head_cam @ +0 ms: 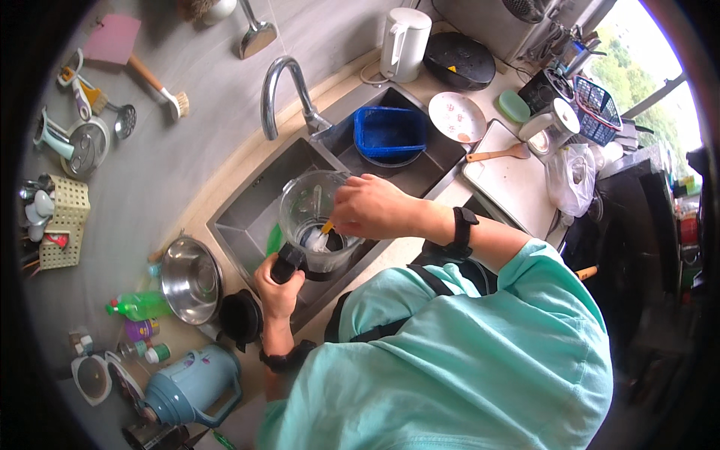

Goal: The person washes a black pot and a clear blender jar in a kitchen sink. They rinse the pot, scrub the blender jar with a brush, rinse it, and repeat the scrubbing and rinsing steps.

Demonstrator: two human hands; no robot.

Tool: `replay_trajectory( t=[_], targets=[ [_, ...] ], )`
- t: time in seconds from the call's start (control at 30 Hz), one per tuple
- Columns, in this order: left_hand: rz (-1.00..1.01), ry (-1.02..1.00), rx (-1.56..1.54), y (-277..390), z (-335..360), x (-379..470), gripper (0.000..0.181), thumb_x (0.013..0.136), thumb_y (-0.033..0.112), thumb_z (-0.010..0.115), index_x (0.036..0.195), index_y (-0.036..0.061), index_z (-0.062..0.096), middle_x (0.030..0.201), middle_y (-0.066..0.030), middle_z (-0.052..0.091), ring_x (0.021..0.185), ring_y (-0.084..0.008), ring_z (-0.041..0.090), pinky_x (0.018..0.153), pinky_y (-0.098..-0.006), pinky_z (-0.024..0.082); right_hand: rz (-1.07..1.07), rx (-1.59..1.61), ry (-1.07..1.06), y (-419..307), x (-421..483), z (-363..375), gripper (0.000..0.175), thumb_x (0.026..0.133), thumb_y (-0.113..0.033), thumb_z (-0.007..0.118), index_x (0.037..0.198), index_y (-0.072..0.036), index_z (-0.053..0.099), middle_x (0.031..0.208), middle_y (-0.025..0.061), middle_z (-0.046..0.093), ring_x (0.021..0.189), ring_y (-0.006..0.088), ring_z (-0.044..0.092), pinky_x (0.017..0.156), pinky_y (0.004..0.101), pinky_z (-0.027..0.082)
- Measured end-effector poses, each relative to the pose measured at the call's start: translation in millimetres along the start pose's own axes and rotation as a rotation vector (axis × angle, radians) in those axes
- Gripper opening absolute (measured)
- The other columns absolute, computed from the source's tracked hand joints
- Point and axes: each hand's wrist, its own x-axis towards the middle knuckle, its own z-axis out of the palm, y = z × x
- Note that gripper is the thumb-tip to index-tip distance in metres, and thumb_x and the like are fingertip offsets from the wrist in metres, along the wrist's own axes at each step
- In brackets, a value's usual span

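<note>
My left hand (279, 289) grips the black handle (289, 261) of a clear blender jar (304, 197). The jar is tilted over the left basin (242, 205) of a steel double sink, its mouth towards me. Inside it, near the dark base, are the white bristles of a brush (319, 241) with a yellow part. My right hand (365, 208) reaches over the jar's rim with its fingers closed around the brush handle, which they mostly hide. A green item (274, 239) lies in the basin beside the jar, partly covered by it.
A curved chrome faucet (287, 64) rises behind the sink. The right basin holds a blue plastic basket (388, 151). A steel bowl (191, 281), a black lid (241, 318) and a blue thermos (194, 382) stand left. At right are a plate (457, 115) and a cutting board (506, 185) with a wooden spatula (498, 153).
</note>
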Motion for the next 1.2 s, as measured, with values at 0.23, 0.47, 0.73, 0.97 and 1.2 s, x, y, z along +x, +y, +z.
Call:
replay_trajectory(
  t=[0.23, 0.47, 0.73, 0.97, 1.2],
  targets=[
    [0.032, 0.006, 0.017, 19.9, 9.4, 9.3, 0.022, 0.064, 0.008, 0.072, 0.074, -0.0017, 0.054, 0.063, -0.0055, 0.051, 0.06, -0.0135, 0.048, 0.058, -0.0314, 0.042, -0.162, 0.39, 0.122, 25.5, -9.5, -78.0, 0.016, 0.09, -0.025, 0.067, 0.096, -0.011, 0.072, 0.101, 0.0045, 0.067, 0.102, 0.0283, 0.062, 0.085, 0.0389, 0.051],
    [0.055, 0.088, 0.08, 37.6, 53.7, 30.0, 0.023, 0.063, 0.01, 0.073, 0.077, -0.0005, 0.057, 0.066, -0.009, 0.055, 0.062, -0.0179, 0.053, 0.062, -0.034, 0.045, 0.251, -0.232, 0.248, 143.7, -39.9, -283.1, 0.022, 0.093, -0.019, 0.068, 0.112, -0.009, 0.071, 0.1, 0.007, 0.074, 0.086, 0.0167, 0.071, 0.079, 0.0305, 0.058],
    [-0.166, 0.242, -0.027, 73.1, 129.2, 45.1, 0.035, 0.06, 0.004, 0.076, 0.091, -0.0011, 0.061, 0.08, -0.0052, 0.058, 0.07, -0.0136, 0.057, 0.067, -0.0305, 0.048, 0.663, -0.412, 0.56, 405.8, -36.6, -439.3, 0.016, 0.085, -0.02, 0.062, 0.075, -0.009, 0.069, 0.054, 0.0072, 0.058, 0.048, 0.0181, 0.059, 0.045, 0.0352, 0.047],
    [-0.295, 0.432, -0.07, 102.1, 195.4, 70.2, 0.045, 0.06, -0.003, 0.074, 0.103, -0.0025, 0.06, 0.085, -0.0049, 0.06, 0.071, -0.0146, 0.058, 0.07, -0.03, 0.05, 0.768, -0.663, 0.392, 605.3, 31.1, -378.3, 0.037, 0.092, -0.032, 0.06, 0.115, -0.003, 0.065, 0.115, 0.018, 0.068, 0.108, 0.035, 0.065, 0.091, 0.0403, 0.054],
    [-0.442, 0.597, 0.07, 110.7, 238.2, 84.1, 0.059, 0.055, -0.001, 0.078, 0.111, -0.0026, 0.058, 0.104, -0.0089, 0.056, 0.089, -0.0188, 0.059, 0.085, -0.0366, 0.049, 0.825, 0.168, 0.881, 669.2, 68.1, -340.5, 0.061, 0.092, -0.045, 0.055, 0.127, 0.004, 0.049, 0.122, 0.0291, 0.062, 0.116, 0.0416, 0.059, 0.097, 0.0445, 0.048]
  ],
)
